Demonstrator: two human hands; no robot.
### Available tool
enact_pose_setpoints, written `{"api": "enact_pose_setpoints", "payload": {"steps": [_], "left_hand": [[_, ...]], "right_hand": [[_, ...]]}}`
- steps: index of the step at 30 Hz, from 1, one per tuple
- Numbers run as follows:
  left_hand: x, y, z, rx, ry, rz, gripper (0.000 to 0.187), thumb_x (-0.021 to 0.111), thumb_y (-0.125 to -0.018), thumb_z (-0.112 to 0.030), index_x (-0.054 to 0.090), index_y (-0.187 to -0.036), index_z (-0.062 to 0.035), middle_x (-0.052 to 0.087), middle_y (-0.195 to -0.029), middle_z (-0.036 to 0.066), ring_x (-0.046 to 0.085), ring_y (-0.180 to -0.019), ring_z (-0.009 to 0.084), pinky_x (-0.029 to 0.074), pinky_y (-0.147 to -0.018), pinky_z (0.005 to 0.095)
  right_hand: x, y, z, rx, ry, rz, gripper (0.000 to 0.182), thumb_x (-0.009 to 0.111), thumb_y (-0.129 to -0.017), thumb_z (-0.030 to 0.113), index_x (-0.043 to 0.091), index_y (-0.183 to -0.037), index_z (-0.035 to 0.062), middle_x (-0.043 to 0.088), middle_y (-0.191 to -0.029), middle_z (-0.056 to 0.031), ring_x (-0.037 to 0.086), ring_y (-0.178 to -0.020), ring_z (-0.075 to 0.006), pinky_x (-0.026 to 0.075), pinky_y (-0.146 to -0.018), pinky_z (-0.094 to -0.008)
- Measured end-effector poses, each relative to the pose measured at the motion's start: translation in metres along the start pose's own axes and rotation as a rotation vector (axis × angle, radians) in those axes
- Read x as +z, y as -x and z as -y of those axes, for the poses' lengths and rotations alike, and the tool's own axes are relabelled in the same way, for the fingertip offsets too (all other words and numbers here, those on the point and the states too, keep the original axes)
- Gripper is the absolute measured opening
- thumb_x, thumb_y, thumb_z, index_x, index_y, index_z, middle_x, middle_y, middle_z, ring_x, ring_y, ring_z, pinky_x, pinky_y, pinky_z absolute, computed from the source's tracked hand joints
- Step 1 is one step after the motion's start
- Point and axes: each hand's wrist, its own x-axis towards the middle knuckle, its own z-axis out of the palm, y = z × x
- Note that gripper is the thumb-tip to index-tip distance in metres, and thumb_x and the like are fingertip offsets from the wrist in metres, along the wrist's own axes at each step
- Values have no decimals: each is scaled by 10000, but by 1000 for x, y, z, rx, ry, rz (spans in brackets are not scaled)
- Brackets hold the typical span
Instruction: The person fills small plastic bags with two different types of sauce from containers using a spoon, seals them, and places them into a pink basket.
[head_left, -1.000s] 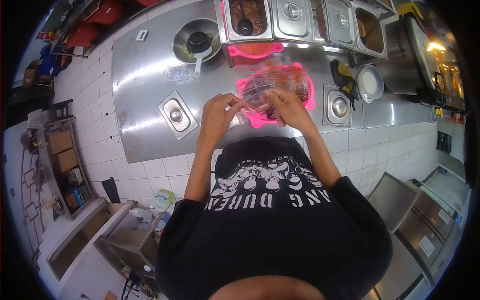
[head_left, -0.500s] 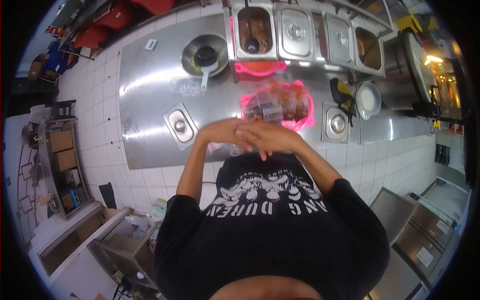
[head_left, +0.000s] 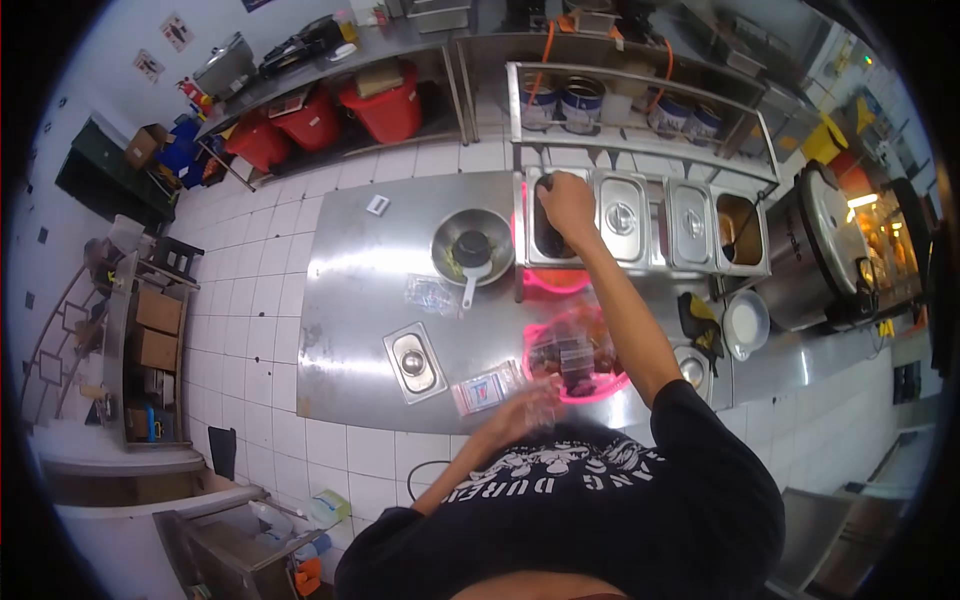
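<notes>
My right hand [head_left: 566, 205] reaches over the leftmost steel food pan [head_left: 537, 255], its fingers closed round the black ladle [head_left: 545, 183]. Most of the ladle and the pan's contents are hidden or dark. Near the front edge of the steel table, my left hand [head_left: 515, 415] is smeared by motion, with what looks like clear plastic at its fingers. It is just left of a pink basket [head_left: 600, 388] that contains filled plastic bags [head_left: 575, 350]. Beside that hand lies a stack of printed plastic bags [head_left: 486, 388].
Left on the table are a steel bowl [head_left: 447, 262] with a white-handled utensil [head_left: 474, 275], a clear packet [head_left: 433, 293] and a steel pan lid [head_left: 415, 362]. Lidded pans [head_left: 622, 215] continue rightwards to a large cooker [head_left: 805, 255]. A white bowl [head_left: 745, 322] and black-yellow cloth [head_left: 698, 322] sit right.
The clasped hands have parted. My right hand has moved forward to the ladle in the leftmost pan; my left has moved beside the pink basket. The head view has tilted up.
</notes>
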Motion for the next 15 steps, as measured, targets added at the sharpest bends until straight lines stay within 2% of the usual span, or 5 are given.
{"api": "enact_pose_setpoints", "payload": {"steps": [2,5,9,10,15], "left_hand": [[8,5,13,-9,79,2,567,578,-893,-283,448,-1370,-7,591,-1158,115,567,-1145,288,338,-1117,520],[8,7,22,-21,143,101,532,566,-891,-306,468,-1329,-21,579,-1104,94,560,-1123,273,332,-1119,516],[4,-1,18,30,123,23,449,447,-963,-336,476,-1299,-40,556,-1099,56,553,-1065,235,387,-1050,464],[3,-4,16,56,40,20,486,403,-999,-379,460,-1334,-31,550,-1084,40,549,-994,212,420,-967,422],[13,-22,-19,118,-80,12,517,324,-1037,-424,459,-1349,-34,554,-1057,42,564,-947,190,443,-916,395]], "right_hand": [[0,-8,-1,59,-67,29,241,665,-819,227,658,-867,-10,671,-841,-241,653,-876,-415,505,-781,-506],[-7,-5,-5,175,-159,22,260,675,-808,240,641,-847,-15,665,-840,-238,646,-876,-422,500,-775,-501],[-26,9,-11,212,-150,-3,264,660,-834,248,600,-832,-9,660,-822,-239,641,-853,-431,494,-764,-502],[-29,10,-17,230,-152,14,263,660,-836,248,596,-827,-7,660,-820,-238,641,-850,-431,494,-764,-500],[-46,9,-24,351,-321,143,254,656,-827,227,580,-802,-13,666,-830,-241,653,-823,-419,498,-750,-493]]}}
